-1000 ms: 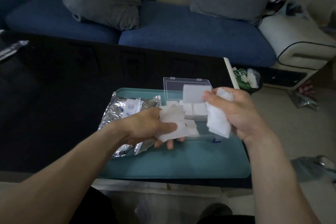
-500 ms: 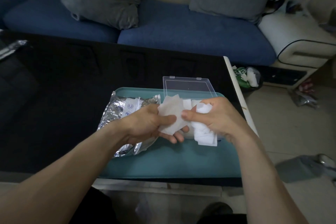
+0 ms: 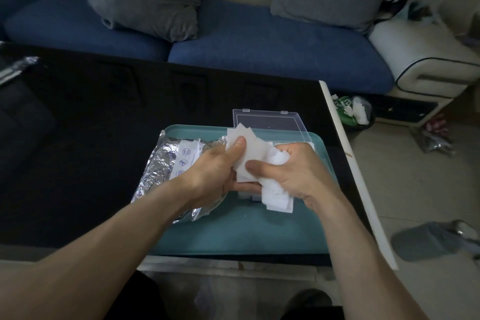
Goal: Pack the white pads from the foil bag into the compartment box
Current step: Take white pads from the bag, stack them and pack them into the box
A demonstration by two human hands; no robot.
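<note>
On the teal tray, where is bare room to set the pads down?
Free: the tray's near strip, this side of the foil bag and both hands. Crowded: the middle, where left hand and right hand grip pads over the box.

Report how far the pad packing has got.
Done: the foil bag lies open on the teal tray, and the compartment box has its lid up. In hand: the left hand and the right hand both grip white pads above the box. Left: placing these; the hands hide the compartments, so their fill cannot be judged.
</note>
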